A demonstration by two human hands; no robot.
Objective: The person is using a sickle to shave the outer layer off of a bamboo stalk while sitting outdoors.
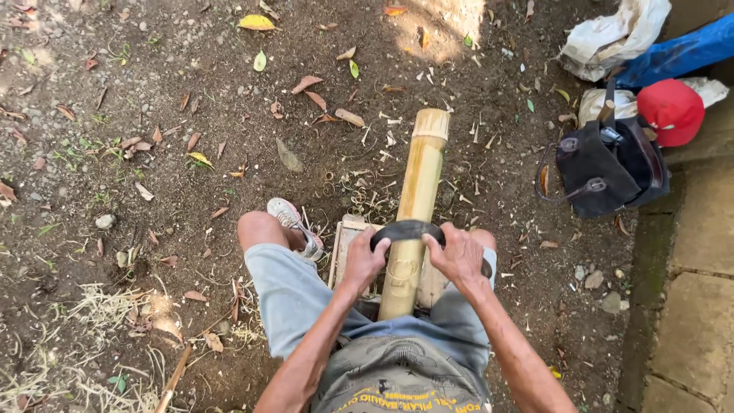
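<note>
Bamboo pole [417, 206] runs lengthwise straight away from the seated person, between the knees on a wooden block [345, 237]; curved dark blade [409, 229] lies crosswise over it, left hand [365, 260] and right hand [457, 256] each clenched on one end, equally near.

Bare dirt ground [191, 69] scattered with dry fallen leaves [306, 82], small stones [105, 221] and pale bamboo shavings [367, 191]. Dry straw [46, 375] lies at the lower left. At the right, a black bag [608, 164], a red cap [673, 111] and white sacks [612, 30] rest beside a mossy stone paving edge [688, 252].
</note>
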